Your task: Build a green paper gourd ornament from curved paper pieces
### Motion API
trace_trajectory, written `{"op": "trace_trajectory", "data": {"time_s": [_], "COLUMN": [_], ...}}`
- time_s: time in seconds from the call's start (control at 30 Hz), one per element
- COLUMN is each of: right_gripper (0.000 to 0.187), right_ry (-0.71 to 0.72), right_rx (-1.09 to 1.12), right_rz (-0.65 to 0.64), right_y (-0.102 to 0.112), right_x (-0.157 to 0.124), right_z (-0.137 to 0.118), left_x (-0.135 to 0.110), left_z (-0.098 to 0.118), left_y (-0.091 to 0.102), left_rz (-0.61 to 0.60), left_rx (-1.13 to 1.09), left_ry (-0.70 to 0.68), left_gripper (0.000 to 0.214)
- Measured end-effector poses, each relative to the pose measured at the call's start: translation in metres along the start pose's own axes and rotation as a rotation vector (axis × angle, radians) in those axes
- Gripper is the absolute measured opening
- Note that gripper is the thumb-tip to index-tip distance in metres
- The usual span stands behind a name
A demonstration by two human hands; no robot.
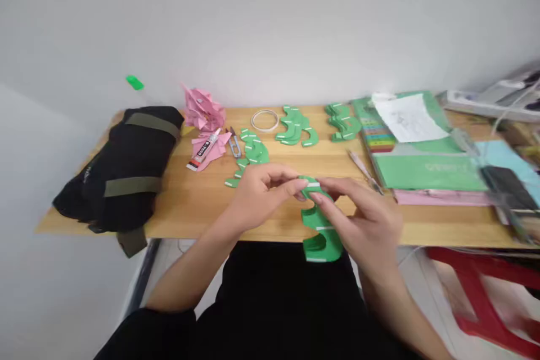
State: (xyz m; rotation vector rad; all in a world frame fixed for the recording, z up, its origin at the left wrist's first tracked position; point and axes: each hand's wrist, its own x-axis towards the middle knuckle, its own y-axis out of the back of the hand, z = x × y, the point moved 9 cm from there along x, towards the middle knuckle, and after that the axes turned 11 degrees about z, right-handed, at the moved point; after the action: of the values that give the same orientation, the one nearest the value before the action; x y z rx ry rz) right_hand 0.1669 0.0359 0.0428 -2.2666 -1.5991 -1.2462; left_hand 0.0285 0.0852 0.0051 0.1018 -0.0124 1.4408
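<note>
Both hands meet over the front edge of a wooden table (pixel 194 202). My left hand (pixel 259 191) pinches the top of a chain of green paper leaf pieces (pixel 321 228) that hangs down toward my lap. My right hand (pixel 363 222) pinches the same green chain from the right, fingers closed on its upper part. White tape strips show on the green pieces.
A black rolled bag (pixel 122 166) lies at the left. Behind the hands are pink paper flowers (pixel 202 109), a glue tube (pixel 203 150), small snips (pixel 235 146), a tape ring (pixel 265 120), green leaf piles (pixel 295 126), paper packs (pixel 422 169). A red stool (pixel 481 292) stands at right.
</note>
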Motion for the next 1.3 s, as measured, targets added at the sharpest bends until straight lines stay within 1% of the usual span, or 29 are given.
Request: {"op": "trace_trajectory", "data": {"time_s": [0.07,0.13,0.23,0.33,0.4,0.47,0.5,0.53,0.6,0.67,0.7,0.73,0.77,0.8,0.83,0.87,0.9,1.0,1.07,1.13,1.3], "right_gripper": [0.012,0.011,0.010,0.012,0.016,0.018,0.020,0.022,0.029,0.037,0.039,0.039,0.037,0.036,0.034,0.032,0.031,0.027,0.025,0.023,0.024], "right_ry": [-0.033,-0.062,-0.105,-0.044,-0.011,-0.053,-0.120,-0.218,-0.471,-0.729,-0.837,-0.928,-1.002,-1.060,-1.100,-1.120,-1.123,-1.063,-1.010,-0.980,-1.009], "right_rx": [-0.016,-0.032,-0.057,-0.139,-0.189,-0.193,-0.174,-0.135,0.001,0.180,0.266,0.341,0.405,0.461,0.508,0.543,0.566,0.586,0.598,0.612,0.637], "right_rz": [0.022,0.034,0.036,0.015,0.002,-0.028,-0.055,-0.084,-0.140,-0.171,-0.177,-0.180,-0.182,-0.181,-0.178,-0.174,-0.172,-0.168,-0.178,-0.189,-0.190], "right_y": [0.001,-0.002,-0.010,-0.020,-0.025,-0.031,-0.035,-0.039,-0.048,-0.056,-0.059,-0.060,-0.060,-0.059,-0.057,-0.055,-0.052,-0.045,-0.045,-0.046,-0.050], "right_x": [-0.001,-0.003,-0.007,-0.014,-0.019,-0.023,-0.026,-0.029,-0.038,-0.050,-0.056,-0.060,-0.063,-0.065,-0.066,-0.066,-0.065,-0.060,-0.057,-0.056,-0.063], "right_z": [0.004,0.011,0.029,0.041,0.047,0.060,0.070,0.082,0.110,0.133,0.141,0.146,0.148,0.148,0.146,0.143,0.138,0.123,0.116,0.112,0.118], "left_x": [0.001,0.005,0.013,0.019,0.024,0.029,0.033,0.036,0.040,0.039,0.036,0.032,0.026,0.019,0.011,0.005,0.000,-0.006,-0.006,-0.006,-0.006], "left_z": [-0.001,-0.008,-0.034,-0.059,-0.071,-0.082,-0.086,-0.090,-0.095,-0.092,-0.087,-0.081,-0.075,-0.073,-0.071,-0.069,-0.066,-0.061,-0.064,-0.071,-0.085], "left_y": [-0.002,-0.004,-0.008,-0.012,-0.014,-0.016,-0.016,-0.015,-0.012,-0.008,-0.008,-0.011,-0.016,-0.022,-0.028,-0.032,-0.035,-0.036,-0.034,-0.030,-0.015], "left_rz": [-0.007,-0.003,0.021,0.040,0.043,0.039,0.038,0.045,0.084,0.126,0.130,0.098,0.039,-0.035,-0.111,-0.159,-0.181,-0.163,-0.145,-0.132,-0.070], "left_rx": [-0.006,-0.005,0.011,0.040,0.068,0.118,0.151,0.192,0.275,0.415,0.508,0.660,0.808,0.903,0.953,0.987,1.006,0.968,0.869,0.752,0.483], "left_ry": [0.000,0.023,0.105,0.151,0.162,0.175,0.181,0.186,0.191,0.166,0.147,0.103,0.075,0.080,0.092,0.108,0.116,0.117,0.134,0.180,0.329], "left_gripper": [0.011,0.012,0.013,0.014,0.015,0.015,0.015,0.015,0.017,0.021,0.023,0.023,0.026,0.030,0.036,0.041,0.044,0.040,0.033,0.030,0.040]}}
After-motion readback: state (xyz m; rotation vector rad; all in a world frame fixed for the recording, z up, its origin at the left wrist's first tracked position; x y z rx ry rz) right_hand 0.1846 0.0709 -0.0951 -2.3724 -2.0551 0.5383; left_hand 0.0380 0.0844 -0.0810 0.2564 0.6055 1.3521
